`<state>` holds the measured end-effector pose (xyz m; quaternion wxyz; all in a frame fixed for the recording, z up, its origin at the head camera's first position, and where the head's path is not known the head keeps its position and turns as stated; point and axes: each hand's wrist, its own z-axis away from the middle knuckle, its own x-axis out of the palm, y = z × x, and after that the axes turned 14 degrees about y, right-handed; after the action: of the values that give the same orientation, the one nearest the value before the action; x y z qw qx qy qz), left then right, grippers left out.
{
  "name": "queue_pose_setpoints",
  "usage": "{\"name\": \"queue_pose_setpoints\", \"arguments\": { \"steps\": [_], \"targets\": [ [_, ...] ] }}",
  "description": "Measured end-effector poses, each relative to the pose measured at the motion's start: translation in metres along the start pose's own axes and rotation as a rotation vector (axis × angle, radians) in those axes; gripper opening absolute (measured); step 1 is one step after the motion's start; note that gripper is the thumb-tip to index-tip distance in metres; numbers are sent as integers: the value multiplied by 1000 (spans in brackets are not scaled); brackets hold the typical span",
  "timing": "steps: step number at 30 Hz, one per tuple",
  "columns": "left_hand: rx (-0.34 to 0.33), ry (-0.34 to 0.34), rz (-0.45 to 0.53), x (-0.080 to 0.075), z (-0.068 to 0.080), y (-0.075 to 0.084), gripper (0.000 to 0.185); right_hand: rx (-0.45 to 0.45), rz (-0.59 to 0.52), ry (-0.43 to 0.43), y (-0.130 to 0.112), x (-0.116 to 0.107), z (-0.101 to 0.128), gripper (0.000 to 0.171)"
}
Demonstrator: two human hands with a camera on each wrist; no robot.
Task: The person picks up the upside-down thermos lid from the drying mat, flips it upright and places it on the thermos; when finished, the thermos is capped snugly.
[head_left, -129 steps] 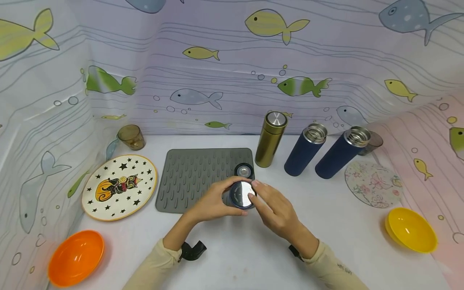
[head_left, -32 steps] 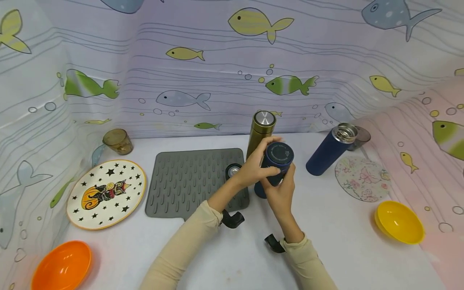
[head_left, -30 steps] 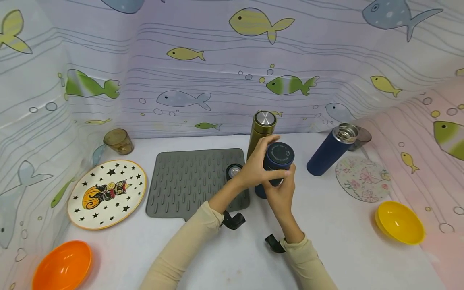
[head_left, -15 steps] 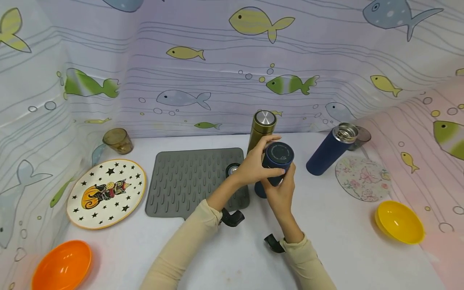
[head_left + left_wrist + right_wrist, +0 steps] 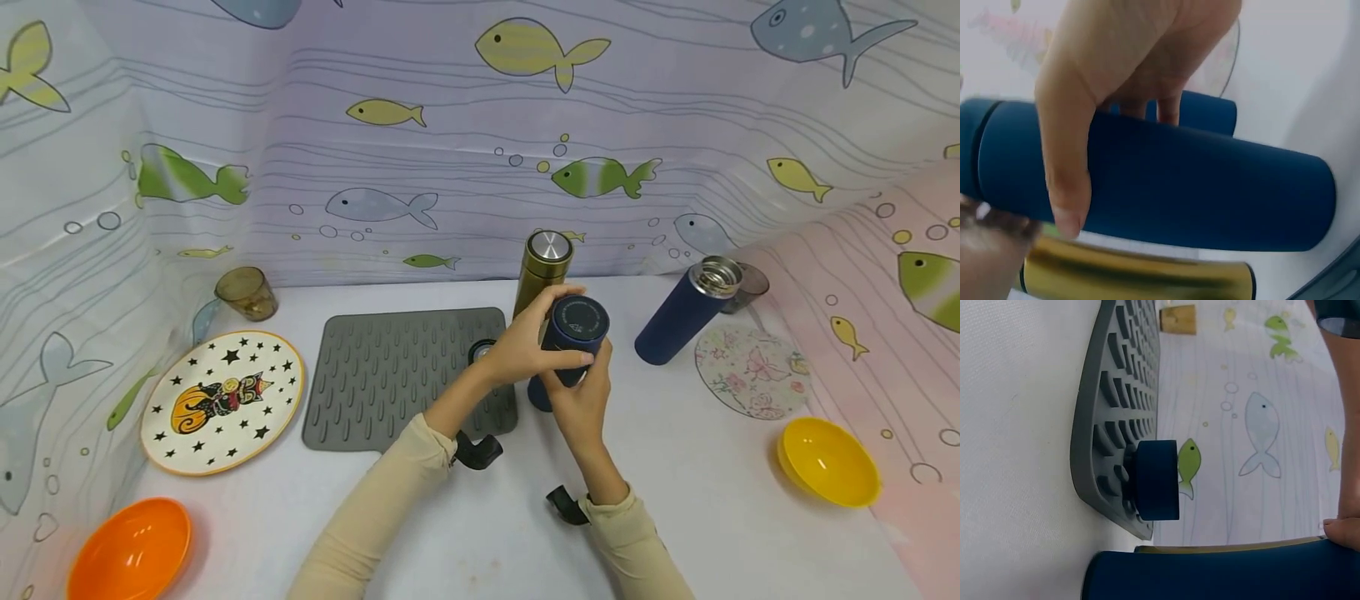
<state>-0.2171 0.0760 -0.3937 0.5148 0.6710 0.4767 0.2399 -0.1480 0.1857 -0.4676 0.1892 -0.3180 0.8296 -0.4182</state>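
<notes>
I saw my left hand (image 5: pixel 525 354) curled round the cap (image 5: pixel 576 321) of the navy flask (image 5: pixel 558 367), at twelve o'clock from my right hand (image 5: pixel 581 400), which gripped its body to steady it on the counter (image 5: pixel 675 500).

I note the flask (image 5: pixel 567 350) between my hands is matt blue; left of them a ribbed rubbery grey mat (image 5: pixel 397 371); behind, a glossy gold metal flask (image 5: pixel 542 271).

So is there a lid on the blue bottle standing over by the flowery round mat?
No, that blue bottle has its bare steel mouth open in the head view, with no lid on it.
</notes>
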Motion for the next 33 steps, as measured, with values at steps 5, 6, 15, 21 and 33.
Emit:
{"name": "queue_pose_setpoints", "arguments": {
  "steps": [5,6,15,21,33],
  "targets": [
    [-4,36,-33,5,0,-1,81,-4,1,-16,-14,-1,0,75],
    [0,33,-21,5,0,-1,84,-6,1,-19,-19,-2,-1,74],
    [45,78,39,6,1,1,81,-11,-8,-21,-38,-5,-5,72],
    [53,49,-9,4,0,0,91,4,-6,-9,-33,-3,-3,71],
    [36,66,-37,0,1,3,77,9,-19,-16,-9,1,2,78]
  ]
}}
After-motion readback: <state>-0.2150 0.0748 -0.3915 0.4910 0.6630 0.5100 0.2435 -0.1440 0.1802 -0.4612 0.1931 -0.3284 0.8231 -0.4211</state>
